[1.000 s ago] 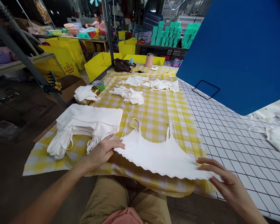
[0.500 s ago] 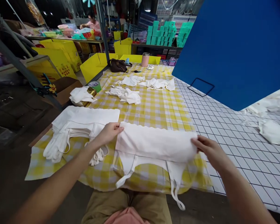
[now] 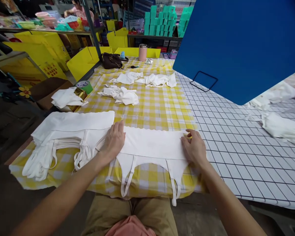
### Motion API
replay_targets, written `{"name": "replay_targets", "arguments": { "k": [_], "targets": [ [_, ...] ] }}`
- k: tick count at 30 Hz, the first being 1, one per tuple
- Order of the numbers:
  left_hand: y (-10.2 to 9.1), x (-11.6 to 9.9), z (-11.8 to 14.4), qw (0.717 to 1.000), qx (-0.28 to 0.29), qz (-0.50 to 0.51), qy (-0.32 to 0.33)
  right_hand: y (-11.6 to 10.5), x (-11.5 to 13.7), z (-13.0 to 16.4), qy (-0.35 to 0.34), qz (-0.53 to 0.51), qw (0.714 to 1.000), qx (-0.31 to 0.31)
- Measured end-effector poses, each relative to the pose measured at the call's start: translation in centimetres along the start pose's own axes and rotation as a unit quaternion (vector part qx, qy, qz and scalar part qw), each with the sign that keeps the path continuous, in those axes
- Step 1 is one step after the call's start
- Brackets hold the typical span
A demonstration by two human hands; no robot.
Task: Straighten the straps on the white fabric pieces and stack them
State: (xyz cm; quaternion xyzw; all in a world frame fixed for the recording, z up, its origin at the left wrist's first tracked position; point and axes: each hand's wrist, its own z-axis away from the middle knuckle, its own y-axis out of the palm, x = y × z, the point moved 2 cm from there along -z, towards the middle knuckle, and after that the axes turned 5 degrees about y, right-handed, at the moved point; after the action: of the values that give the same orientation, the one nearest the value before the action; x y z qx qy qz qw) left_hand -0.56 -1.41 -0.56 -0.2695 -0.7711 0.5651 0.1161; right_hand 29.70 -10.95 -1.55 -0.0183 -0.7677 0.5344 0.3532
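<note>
A white strappy camisole top [image 3: 152, 144] lies flat on the yellow checked cloth in front of me, its scalloped edge away from me and its straps hanging toward my lap. My left hand [image 3: 114, 139] rests flat on its left end, fingers stretched out. At the right end, my right hand [image 3: 194, 147] touches the fabric, with thumb and forefinger apart. Just left of it is a neat stack of similar white tops [image 3: 73, 126], straps bunched at the near side; my left hand partly covers the gap between them.
Crumpled white garments [image 3: 123, 95] lie farther up the checked cloth [image 3: 154, 111]. Green tape [image 3: 85, 87], a brown bag [image 3: 113, 60] and a pink tumbler [image 3: 142, 52] stand around it. A large blue board [image 3: 236, 49] hangs over the white grid cloth [image 3: 231, 144]. Another person sits far left.
The top has come down flat onto the cloth. Both hands have gone from pinching its upper corners to resting on its ends, and the view has shifted slightly.
</note>
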Motion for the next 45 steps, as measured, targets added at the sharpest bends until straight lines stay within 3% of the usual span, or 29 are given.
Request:
{"name": "replay_targets", "arguments": {
  "k": [3,7,11,14,24,29,45],
  "targets": [
    [0.3,-2.7,1.9,0.995,0.016,0.004,0.101,-0.6,0.6,2.5,-0.092,-0.001,0.996,-0.005],
    [1.1,-6.6,4.5,0.965,0.102,0.07,0.229,-0.9,1.3,7.1,-0.245,-0.001,0.965,0.09],
    [1.7,-9.4,5.9,0.941,0.127,0.127,0.287,-0.7,1.1,9.9,-0.317,0.049,0.943,0.085],
    [2.2,-10.4,6.0,0.936,0.142,0.141,0.29,-0.5,0.8,10.6,-0.343,0.092,0.932,0.068],
    [2.0,-11.6,5.7,0.945,0.156,0.087,0.273,-0.1,0.4,10.6,-0.357,0.101,0.928,0.044],
    [1.6,-11.8,5.8,0.948,0.143,0.067,0.275,0.1,0.3,10.5,-0.357,0.101,0.927,0.061],
    [1.8,-11.5,5.9,0.946,0.163,0.089,0.265,0.1,0.2,10.4,-0.343,0.037,0.937,0.056]
  ]
}}
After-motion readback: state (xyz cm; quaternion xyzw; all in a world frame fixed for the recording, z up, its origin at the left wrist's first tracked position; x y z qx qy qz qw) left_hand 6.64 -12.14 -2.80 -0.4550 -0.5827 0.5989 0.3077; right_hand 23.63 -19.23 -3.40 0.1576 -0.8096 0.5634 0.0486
